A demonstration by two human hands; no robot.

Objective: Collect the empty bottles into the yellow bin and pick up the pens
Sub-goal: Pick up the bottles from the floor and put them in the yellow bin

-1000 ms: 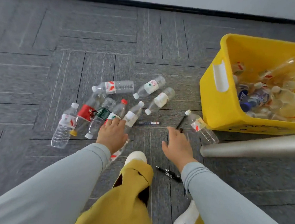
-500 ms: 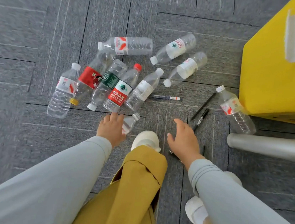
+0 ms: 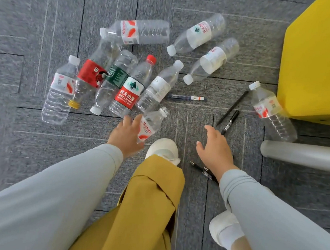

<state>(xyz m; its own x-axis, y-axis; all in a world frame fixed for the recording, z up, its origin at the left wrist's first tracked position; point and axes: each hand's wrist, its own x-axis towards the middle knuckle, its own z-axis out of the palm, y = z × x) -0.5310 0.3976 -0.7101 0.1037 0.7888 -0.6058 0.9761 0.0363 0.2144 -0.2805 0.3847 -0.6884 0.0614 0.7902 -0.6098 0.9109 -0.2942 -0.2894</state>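
Gripping the capless bottle (image 3: 151, 124) by its base in my left hand (image 3: 126, 136), at the pile's (image 3: 123, 85) near edge, I risk fumbling it toward the bin (image 3: 315, 64) at far right; my right hand (image 3: 215, 149), loose and empty, hovers beside the pens (image 3: 230, 121); being thin, they may slip away.

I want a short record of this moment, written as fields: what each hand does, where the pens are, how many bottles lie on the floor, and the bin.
left hand: grips a capless bottle
right hand: open, empty, fingers toward two black pens
other pens: blue pen beside the bottle pile; third black pen partly hidden by the right wrist
loose bottles: nine lying on the carpet, among them a lone bottle beside the yellow bin
bin inside: not in view
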